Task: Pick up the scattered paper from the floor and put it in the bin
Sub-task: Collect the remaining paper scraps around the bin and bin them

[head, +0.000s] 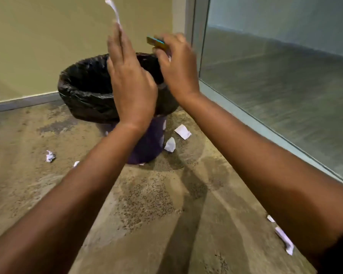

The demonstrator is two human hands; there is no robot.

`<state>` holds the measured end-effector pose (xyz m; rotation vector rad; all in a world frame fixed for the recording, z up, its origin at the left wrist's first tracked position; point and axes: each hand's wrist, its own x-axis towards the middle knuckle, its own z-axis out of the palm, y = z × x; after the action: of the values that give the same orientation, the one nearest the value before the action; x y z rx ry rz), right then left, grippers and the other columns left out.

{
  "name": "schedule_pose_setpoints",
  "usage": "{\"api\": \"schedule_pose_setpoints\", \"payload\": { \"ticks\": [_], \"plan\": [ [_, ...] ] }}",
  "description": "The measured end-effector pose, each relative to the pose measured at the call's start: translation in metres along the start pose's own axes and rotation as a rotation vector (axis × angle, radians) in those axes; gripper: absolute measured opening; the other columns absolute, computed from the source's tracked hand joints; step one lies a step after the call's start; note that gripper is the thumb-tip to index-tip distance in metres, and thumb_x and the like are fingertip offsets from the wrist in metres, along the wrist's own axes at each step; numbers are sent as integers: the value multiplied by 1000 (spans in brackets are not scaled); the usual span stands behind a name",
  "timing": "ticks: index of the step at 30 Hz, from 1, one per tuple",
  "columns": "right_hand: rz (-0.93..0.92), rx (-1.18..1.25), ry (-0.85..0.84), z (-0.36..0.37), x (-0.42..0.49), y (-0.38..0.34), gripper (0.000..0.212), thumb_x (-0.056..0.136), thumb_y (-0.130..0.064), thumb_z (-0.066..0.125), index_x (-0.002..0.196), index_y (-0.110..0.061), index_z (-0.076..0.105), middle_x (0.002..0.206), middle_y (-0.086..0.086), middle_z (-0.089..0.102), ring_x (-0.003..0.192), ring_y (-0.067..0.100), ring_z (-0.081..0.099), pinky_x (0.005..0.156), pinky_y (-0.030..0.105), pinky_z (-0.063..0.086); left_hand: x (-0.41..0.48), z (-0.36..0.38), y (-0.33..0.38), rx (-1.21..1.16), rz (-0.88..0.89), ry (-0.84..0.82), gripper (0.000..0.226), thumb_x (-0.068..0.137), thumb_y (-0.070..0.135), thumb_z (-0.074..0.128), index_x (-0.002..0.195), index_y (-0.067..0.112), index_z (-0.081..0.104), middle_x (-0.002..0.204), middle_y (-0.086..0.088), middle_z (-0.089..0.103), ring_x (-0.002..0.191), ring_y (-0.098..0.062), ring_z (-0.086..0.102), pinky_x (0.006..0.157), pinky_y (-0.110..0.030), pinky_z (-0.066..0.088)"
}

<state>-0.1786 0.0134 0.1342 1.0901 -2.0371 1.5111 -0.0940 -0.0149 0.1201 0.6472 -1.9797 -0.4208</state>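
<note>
The floor (147, 204) is seen to be rough and speckled, and the bin (87, 89), lined with a black bag (77, 95) over a purple body, is stood on it in the corner, between a wall and a glass panel (285, 76).

Both hands are raised over the bin's mouth. A long twisted strip of paper (114, 10) is pinched between the straightened, pressed-together fingers of the left hand (131, 84), well above the bin's rim. A small flat card-like piece (155, 42), yellow and blue, is nipped by the curled fingers of the right hand (176, 64), above the bin's far rim.

Scattered paper is still left on the floor: 2 white scraps (182, 131) just beside the bin's base, a crumpled piece (50, 156) further out from it, and 2 more strips (284, 238) well apart from the bin.

A miss is judged the main risk. The strip is held high and is light, so it could flutter and be carried past the bin's rim on release. The card, held near the bin's far rim, could be dropped behind the bin. The loose bag could also be snagged and dragged inward.
</note>
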Motion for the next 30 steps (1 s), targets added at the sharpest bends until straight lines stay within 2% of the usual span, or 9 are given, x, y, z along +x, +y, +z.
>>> {"api": "schedule_pose_setpoints", "payload": {
  "ticks": [3, 5, 7, 11, 15, 19, 25, 28, 30],
  "plan": [
    [-25, -150, -229, 33, 19, -13, 35, 91, -10, 50, 126, -7, 53, 125, 15, 52, 117, 25, 50, 89, 20, 34, 24, -5, -26, 139, -177, -261, 61, 94, 8, 45, 149, 3, 18, 159, -17, 1, 145, -33, 15, 116, -35, 21],
    [58, -154, -383, 45, 21, -15, 46, 92, -15, 53, 136, -10, 42, 136, 15, 44, 125, 25, 45, 100, 23, 34, 22, -6, -36, 164, -276, -361, 56, 97, 17, 43, 147, 3, 21, 157, -24, -3, 147, -37, 6, 119, -46, 14],
    [102, -123, -417, 46, 15, -11, 51, 91, -16, 54, 139, -12, 38, 139, 14, 41, 128, 24, 42, 103, 24, 33, 4, -7, -41, 128, -244, -336, 56, 98, 18, 41, 148, 6, 19, 158, -24, -2, 148, -35, 0, 120, -48, 5],
    [77, -77, -250, 13, -23, 22, 40, 88, -10, 55, 128, -12, 52, 130, 11, 50, 122, 19, 47, 87, 7, 27, -58, -4, -51, 153, 16, -238, 59, 93, 10, 44, 148, 7, 22, 159, -19, 6, 149, -32, 1, 119, -39, -3],
    [289, -214, -250, -46, -90, 90, 31, 89, -9, 53, 120, -13, 58, 126, 11, 50, 114, 18, 49, 92, 23, 37, -127, 16, -56, 205, 40, -455, 63, 90, 8, 50, 147, 5, 25, 158, -22, 10, 148, -34, 8, 118, -42, 3],
    [516, -504, -432, -118, -165, 163, 31, 86, -6, 58, 117, -6, 60, 125, 22, 55, 120, 33, 47, 99, 32, 33, -179, 35, -55, 307, -195, -899, 65, 98, 27, 38, 151, 11, 4, 159, -17, -7, 149, -31, -6, 121, -46, 1],
    [1072, -698, -673, -191, -252, 201, 54, 88, -39, 56, 136, -20, 42, 133, 20, 51, 131, 31, 39, 101, 33, 35, -232, 46, -49, 372, -225, -1200, 62, 100, 31, 32, 151, 11, 3, 160, -16, -6, 148, -35, -6, 119, -50, -2],
    [1086, -609, -794, -199, -267, 192, 73, 82, -34, 66, 142, -15, 28, 138, 13, 49, 132, 28, 39, 102, 28, 32, -241, 45, -50, 429, -152, -1257, 62, 101, 31, 31, 151, 11, 1, 160, -15, -5, 148, -34, -5, 120, -51, 0],
    [1041, -667, -905, -198, -271, 188, 82, 77, -24, 71, 144, -19, 24, 137, 17, 46, 129, 27, 41, 85, 21, 36, -243, 44, -52, 463, -119, -1286, 64, 101, 31, 33, 151, 11, 0, 160, -14, -5, 148, -34, -5, 120, -50, 1]
  ]
}}
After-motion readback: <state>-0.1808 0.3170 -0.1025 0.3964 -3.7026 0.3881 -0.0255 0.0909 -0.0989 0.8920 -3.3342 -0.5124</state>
